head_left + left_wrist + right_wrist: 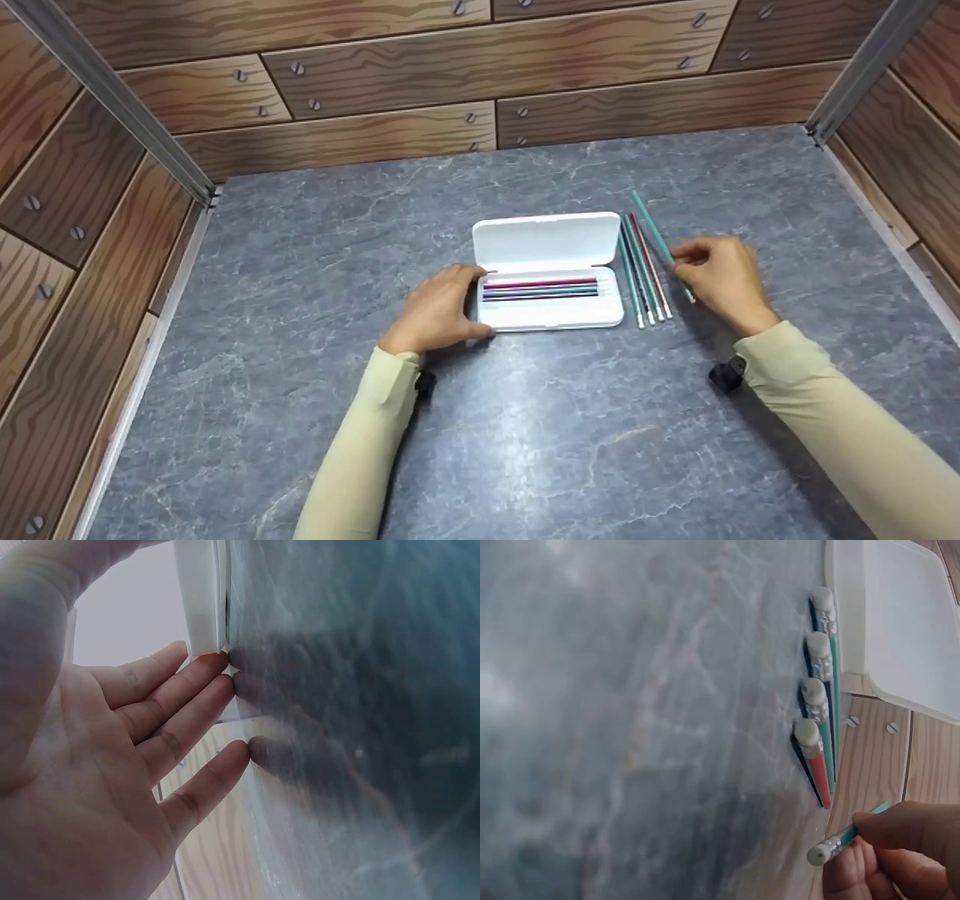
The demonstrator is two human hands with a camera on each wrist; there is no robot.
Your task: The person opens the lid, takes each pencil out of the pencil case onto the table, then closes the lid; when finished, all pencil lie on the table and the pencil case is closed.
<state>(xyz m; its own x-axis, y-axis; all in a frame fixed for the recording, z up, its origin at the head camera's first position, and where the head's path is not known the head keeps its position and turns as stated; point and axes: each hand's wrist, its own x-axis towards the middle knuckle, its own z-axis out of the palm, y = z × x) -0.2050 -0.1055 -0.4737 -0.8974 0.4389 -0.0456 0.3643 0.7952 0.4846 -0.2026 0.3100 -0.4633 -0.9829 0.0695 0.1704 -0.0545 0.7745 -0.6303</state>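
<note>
A white pencil case lies open on the grey marbled surface, lid hinged back, with several dark, red and blue pencils inside. My left hand grips its left end, thumb at the front corner and fingers by the hinge; in the left wrist view those fingertips meet the case's wall. My right hand pinches a teal pencil between thumb and fingers, to the right of the case. Its white eraser end points toward me.
Several pencils with white erasers lie side by side along the case's right edge, between it and my right hand. Wood-patterned panels wall the back and both sides. Metal posts stand at the back corners.
</note>
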